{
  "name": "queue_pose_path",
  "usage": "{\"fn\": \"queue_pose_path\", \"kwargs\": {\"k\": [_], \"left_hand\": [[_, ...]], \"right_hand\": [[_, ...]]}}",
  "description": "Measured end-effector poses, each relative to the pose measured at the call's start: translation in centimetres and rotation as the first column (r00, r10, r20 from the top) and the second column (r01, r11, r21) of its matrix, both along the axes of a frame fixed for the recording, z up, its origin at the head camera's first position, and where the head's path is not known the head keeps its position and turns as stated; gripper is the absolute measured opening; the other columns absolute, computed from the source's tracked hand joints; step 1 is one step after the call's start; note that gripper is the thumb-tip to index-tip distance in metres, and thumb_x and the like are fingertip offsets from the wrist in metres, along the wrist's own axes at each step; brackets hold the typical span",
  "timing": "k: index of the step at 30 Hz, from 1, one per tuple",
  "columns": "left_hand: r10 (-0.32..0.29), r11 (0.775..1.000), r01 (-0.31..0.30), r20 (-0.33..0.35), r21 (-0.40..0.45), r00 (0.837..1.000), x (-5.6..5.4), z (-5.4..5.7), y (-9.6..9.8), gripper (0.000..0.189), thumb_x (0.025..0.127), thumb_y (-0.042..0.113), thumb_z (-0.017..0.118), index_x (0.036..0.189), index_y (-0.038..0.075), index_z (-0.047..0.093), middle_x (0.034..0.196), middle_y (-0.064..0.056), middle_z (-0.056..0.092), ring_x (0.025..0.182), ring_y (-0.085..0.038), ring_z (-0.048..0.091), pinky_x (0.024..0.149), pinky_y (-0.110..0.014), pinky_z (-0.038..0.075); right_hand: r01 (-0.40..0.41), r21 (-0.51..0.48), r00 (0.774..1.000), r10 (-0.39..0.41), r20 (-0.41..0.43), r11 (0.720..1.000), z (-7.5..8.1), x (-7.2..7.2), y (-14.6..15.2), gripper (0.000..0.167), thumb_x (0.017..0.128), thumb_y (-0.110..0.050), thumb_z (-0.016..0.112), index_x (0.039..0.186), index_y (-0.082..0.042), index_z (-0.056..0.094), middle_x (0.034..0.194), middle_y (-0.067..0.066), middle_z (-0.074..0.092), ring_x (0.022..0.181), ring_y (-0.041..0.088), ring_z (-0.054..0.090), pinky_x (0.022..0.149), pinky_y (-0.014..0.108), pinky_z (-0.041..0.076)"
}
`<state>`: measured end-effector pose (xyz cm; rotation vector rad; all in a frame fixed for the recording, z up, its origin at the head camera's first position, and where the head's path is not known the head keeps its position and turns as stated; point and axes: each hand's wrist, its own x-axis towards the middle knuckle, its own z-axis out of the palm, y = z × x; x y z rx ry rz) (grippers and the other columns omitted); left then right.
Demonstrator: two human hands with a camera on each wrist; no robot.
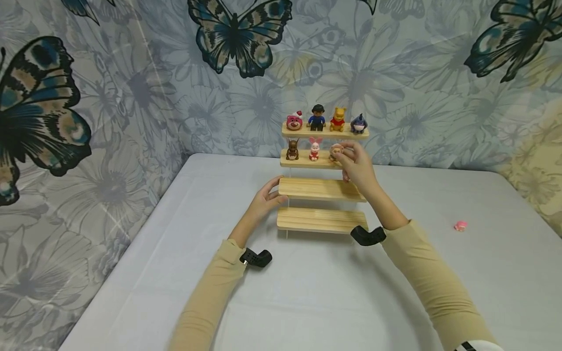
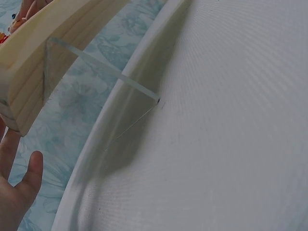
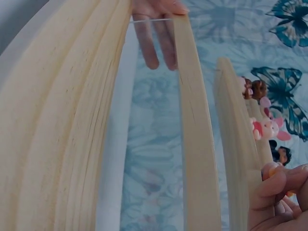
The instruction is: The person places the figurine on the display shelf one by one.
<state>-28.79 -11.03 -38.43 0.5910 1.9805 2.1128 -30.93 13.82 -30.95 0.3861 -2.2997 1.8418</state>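
Note:
A tiered wooden display stand (image 1: 322, 190) with clear supports stands on the table. My right hand (image 1: 357, 165) pinches a small tan figurine (image 1: 335, 149) at the right part of the second tier from the top. In the right wrist view, the fingers of that hand (image 3: 281, 192) mostly hide it. Beside it on this tier are a pink piglet figurine (image 1: 314, 149) and a brown figurine (image 1: 292, 150). My left hand (image 1: 265, 197) touches the left end of the third tier, its fingers extended; the left wrist view shows its thumb (image 2: 33, 175) apart from the wood.
Along the top tier sit a pink bear figurine (image 1: 294, 121), a dark-haired figure in blue (image 1: 317, 118), a yellow bear in red (image 1: 337, 120) and a blue-grey donkey (image 1: 358, 125). A small pink object (image 1: 460, 225) lies on the white-covered table (image 1: 316, 292) at right.

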Motion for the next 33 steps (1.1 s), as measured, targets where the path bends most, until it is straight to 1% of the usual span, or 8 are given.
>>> {"fn": "queue_pose_path", "kwargs": {"k": [6, 9, 14, 18, 21, 25, 30, 33], "left_hand": [[-0.011, 1.000, 0.011, -0.008, 0.006, 1.000, 0.0, 0.0, 0.0, 0.060, 0.089, -0.002, 0.052, 0.140, -0.001, 0.021, 0.141, -0.018, 0.024, 0.120, -0.031, 0.038, 0.094, -0.034, 0.036], [-0.018, 1.000, 0.018, -0.012, 0.007, 1.000, 0.1, 0.0, 0.0, 0.060, 0.089, -0.003, 0.051, 0.141, -0.001, 0.021, 0.141, -0.018, 0.023, 0.120, -0.032, 0.038, 0.094, -0.035, 0.036], [-0.012, 1.000, 0.012, -0.008, 0.016, 1.000, 0.2, 0.0, 0.0, 0.058, 0.089, -0.005, 0.050, 0.141, 0.000, 0.022, 0.141, -0.017, 0.023, 0.120, -0.031, 0.037, 0.094, -0.036, 0.036], [-0.010, 1.000, 0.010, -0.005, 0.014, 1.000, 0.1, -0.1, 0.0, 0.058, 0.090, -0.004, 0.050, 0.141, 0.002, 0.022, 0.140, -0.016, 0.024, 0.120, -0.030, 0.038, 0.094, -0.035, 0.036], [-0.007, 1.000, 0.007, -0.003, 0.013, 1.000, 0.1, -0.1, 0.0, 0.059, 0.089, -0.003, 0.051, 0.141, 0.000, 0.022, 0.141, -0.016, 0.024, 0.120, -0.030, 0.038, 0.094, -0.034, 0.036], [-0.004, 1.000, 0.004, -0.006, 0.014, 1.000, 0.2, -0.1, 0.0, 0.060, 0.089, -0.004, 0.051, 0.141, -0.001, 0.021, 0.141, -0.017, 0.024, 0.120, -0.031, 0.038, 0.094, -0.035, 0.036], [0.010, 1.000, -0.010, 0.001, 0.001, 1.000, 0.3, 0.1, 0.0, 0.059, 0.089, -0.003, 0.051, 0.141, 0.001, 0.023, 0.141, -0.015, 0.024, 0.120, -0.030, 0.037, 0.094, -0.035, 0.036], [0.015, 1.000, -0.015, 0.008, -0.005, 1.000, 0.4, 0.2, 0.1, 0.059, 0.089, -0.003, 0.051, 0.141, 0.002, 0.024, 0.141, -0.015, 0.024, 0.121, -0.030, 0.037, 0.094, -0.035, 0.036]], "right_hand": [[0.000, -0.021, 1.000, 0.000, 0.007, 1.000, -0.2, 0.0, 0.0, 0.044, 0.092, -0.017, 0.051, 0.126, 0.005, 0.035, 0.123, 0.023, 0.048, 0.036, 0.008, 0.035, 0.034, 0.022, 0.035], [-0.002, -0.041, 1.000, 0.003, 0.015, 0.999, -0.1, 0.1, -0.1, 0.046, 0.092, -0.016, 0.052, 0.128, 0.005, 0.033, 0.126, 0.022, 0.045, 0.036, 0.008, 0.035, 0.034, 0.022, 0.035], [-0.003, -0.077, 1.000, 0.005, 0.014, 0.997, 0.0, 0.2, -0.2, 0.048, 0.091, -0.015, 0.054, 0.129, 0.005, 0.032, 0.132, 0.020, 0.039, 0.036, 0.008, 0.035, 0.035, 0.021, 0.035], [0.005, -0.069, 1.000, -0.004, 0.009, 0.998, 0.2, 0.3, -0.3, 0.048, 0.090, -0.016, 0.055, 0.128, 0.004, 0.033, 0.135, 0.019, 0.036, 0.036, 0.008, 0.035, 0.035, 0.021, 0.036], [0.007, -0.073, 1.000, -0.008, -0.005, 0.997, 0.2, 0.4, -0.2, 0.046, 0.091, -0.015, 0.054, 0.127, 0.004, 0.033, 0.135, 0.019, 0.035, 0.037, 0.007, 0.035, 0.035, 0.020, 0.036], [0.012, -0.119, 0.999, -0.015, -0.031, 0.993, 0.2, 0.5, 0.1, 0.043, 0.091, -0.012, 0.053, 0.126, 0.004, 0.034, 0.135, 0.020, 0.036, 0.035, 0.008, 0.035, 0.035, 0.019, 0.035], [0.015, -0.159, 0.999, -0.023, -0.044, 0.987, 0.1, 0.8, 0.5, 0.041, 0.091, -0.008, 0.053, 0.126, 0.005, 0.035, 0.134, 0.021, 0.037, 0.035, 0.008, 0.035, 0.035, 0.019, 0.036], [0.006, -0.175, 0.999, -0.015, -0.051, 0.985, 0.0, 1.2, 0.9, 0.040, 0.091, -0.007, 0.053, 0.125, 0.004, 0.036, 0.134, 0.019, 0.038, 0.035, 0.008, 0.035, 0.035, 0.019, 0.036]]}}
